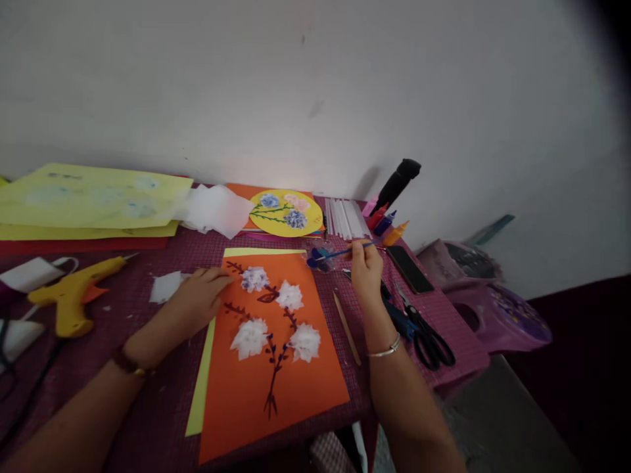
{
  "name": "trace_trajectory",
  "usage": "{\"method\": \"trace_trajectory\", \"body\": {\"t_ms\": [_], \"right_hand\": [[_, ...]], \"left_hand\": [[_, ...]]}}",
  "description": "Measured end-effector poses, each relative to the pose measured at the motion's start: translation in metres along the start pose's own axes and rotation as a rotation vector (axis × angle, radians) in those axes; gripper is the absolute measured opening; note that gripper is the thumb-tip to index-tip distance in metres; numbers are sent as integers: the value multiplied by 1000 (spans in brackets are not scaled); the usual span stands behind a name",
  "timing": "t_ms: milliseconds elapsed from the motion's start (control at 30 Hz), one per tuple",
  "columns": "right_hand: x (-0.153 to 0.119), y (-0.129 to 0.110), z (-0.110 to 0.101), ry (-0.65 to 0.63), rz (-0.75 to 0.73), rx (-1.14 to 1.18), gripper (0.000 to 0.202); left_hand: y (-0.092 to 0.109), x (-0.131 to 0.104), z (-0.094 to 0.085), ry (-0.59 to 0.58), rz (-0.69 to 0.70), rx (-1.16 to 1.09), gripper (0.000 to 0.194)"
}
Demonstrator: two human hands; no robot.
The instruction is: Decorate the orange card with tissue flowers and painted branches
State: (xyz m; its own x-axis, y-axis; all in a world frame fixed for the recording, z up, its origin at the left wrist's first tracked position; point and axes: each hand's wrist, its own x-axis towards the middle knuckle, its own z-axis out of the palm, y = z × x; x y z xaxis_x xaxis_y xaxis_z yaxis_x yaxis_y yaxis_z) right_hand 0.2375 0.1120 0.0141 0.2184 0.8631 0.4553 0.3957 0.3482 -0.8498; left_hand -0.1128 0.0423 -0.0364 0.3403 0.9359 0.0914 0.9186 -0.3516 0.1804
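My right hand (367, 270) pinches a thin blue paintbrush (341, 252). Its tip sits in dark blue paint (316, 257) on a small piece of clear plastic beyond the orange sheet's top right corner. On the left edge of the orange paper (241, 407), my left hand (201, 295) rests with fingers stretched out. A dark branch with buds and leaves is painted there, carrying several white tissue flowers (250, 338). The upper left flower (255, 279) has blue-purple paint on it. Yellow paper (200, 401) shows beneath the orange sheet.
Right of the sheet lie a pencil (348, 328), black scissors (428, 338) and a phone (409, 269). Paint bottles (384, 223) and glue sticks (348, 219) are by the wall. A yellow glue gun (73, 295) lies left; a yellow oval flower card (271, 222) is behind.
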Motion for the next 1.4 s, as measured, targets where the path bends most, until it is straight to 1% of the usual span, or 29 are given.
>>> {"method": "trace_trajectory", "body": {"t_ms": [67, 133, 233, 333, 467, 667, 800, 867, 933, 1000, 1067, 1133, 1233, 1300, 1400], "right_hand": [[-10, -8, 15, -60, 66, 178, 26], [-21, -14, 32, -162, 104, 291, 27], [-34, -18, 55, -294, 78, 303, 27], [-39, -17, 68, -345, 29, 216, 25], [-40, -17, 70, -378, -21, 97, 22], [-39, -19, 68, -303, -31, 139, 26], [-43, -18, 71, -340, -40, 97, 25], [-40, -20, 68, -334, -28, 125, 26], [-33, -24, 57, -264, -14, 170, 26], [-20, -24, 39, -141, -11, 167, 27], [-6, -19, 19, -16, -19, 90, 29], [7, -8, 0, 40, -22, -30, 29], [17, 13, -18, 18, -5, -185, 28], [20, 22, -22, -17, 8, -243, 26], [20, 25, -22, -70, 10, -328, 24]], "left_hand": [[2, 0, 0, -3, -11, -2, 51], [3, -1, 0, 6, -19, -7, 51], [5, -1, -1, 10, -29, -18, 51], [7, -1, -4, -4, -30, -23, 51], [10, -2, -5, 5, -34, -24, 49], [9, -2, -1, 1, -34, -34, 51], [9, -1, 0, 3, -30, -31, 51], [9, -1, 0, -6, -31, -29, 52], [7, 0, 0, -12, -29, -26, 53], [4, 0, 2, -1, -23, -24, 53], [1, -1, 5, 18, -11, -20, 52], [-4, -1, 8, 32, 0, -13, 50], [-8, -1, 12, 27, 9, 9, 49], [-11, 0, 15, 19, 11, 28, 50], [-15, 1, 20, 30, 18, 52, 51]]}}
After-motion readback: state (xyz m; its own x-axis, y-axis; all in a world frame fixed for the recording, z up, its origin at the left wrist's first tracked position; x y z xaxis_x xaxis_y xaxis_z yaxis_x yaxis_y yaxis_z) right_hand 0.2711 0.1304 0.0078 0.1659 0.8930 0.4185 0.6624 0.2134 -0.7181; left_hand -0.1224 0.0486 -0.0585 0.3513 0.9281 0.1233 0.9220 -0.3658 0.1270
